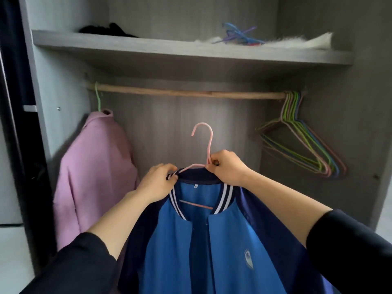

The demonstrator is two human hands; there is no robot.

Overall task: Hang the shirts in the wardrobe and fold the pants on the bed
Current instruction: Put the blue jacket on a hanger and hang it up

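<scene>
Hanging the blue shirt (222, 230): my right hand (228, 167) pinched the pink hanger (210, 145) at its neck, my left hand (158, 182) pinched the collar (175, 201); next, I judged, the hook needed lifting onto the rod (186, 93) above.

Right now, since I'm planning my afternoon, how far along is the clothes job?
Done: a pink shirt hangs from a green hanger on the wooden rod. In hand: the blue jacket sits on a pink hanger, the right hand pinching its neck, the left hand gripping the collar; its hook is below the rod. Left: hooking it on; pants and bed are out of view.
</scene>
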